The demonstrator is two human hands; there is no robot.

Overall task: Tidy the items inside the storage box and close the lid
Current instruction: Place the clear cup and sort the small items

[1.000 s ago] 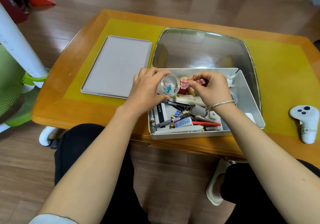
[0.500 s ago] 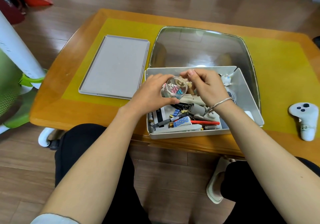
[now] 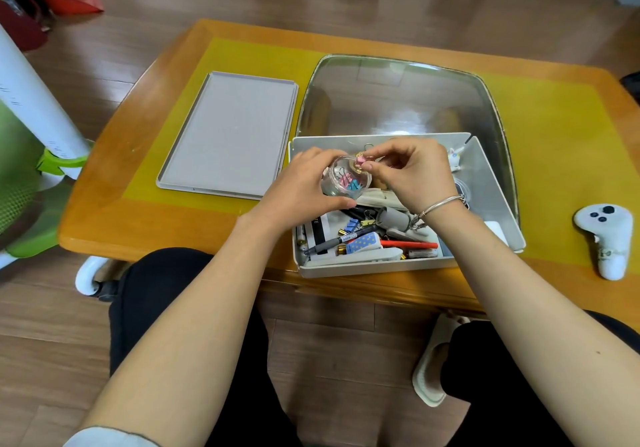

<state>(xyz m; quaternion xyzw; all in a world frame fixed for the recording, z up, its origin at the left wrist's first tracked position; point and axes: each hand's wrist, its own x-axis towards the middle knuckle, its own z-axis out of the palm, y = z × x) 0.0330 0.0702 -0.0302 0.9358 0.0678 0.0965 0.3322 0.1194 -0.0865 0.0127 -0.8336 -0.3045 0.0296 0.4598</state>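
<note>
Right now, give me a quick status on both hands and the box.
Left hand holds clear jar over storage box. Right hand pinches pink binder clip at jar mouth. Lid off, flat on table; box cluttered.

Left hand (image 3: 304, 183) cupped; right hand (image 3: 412, 173) fingers (image 3: 375, 166) pinched.

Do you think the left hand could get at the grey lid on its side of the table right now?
Probably not right now: the left hand is holding the clear jar, though nothing lies on the lid.
</note>
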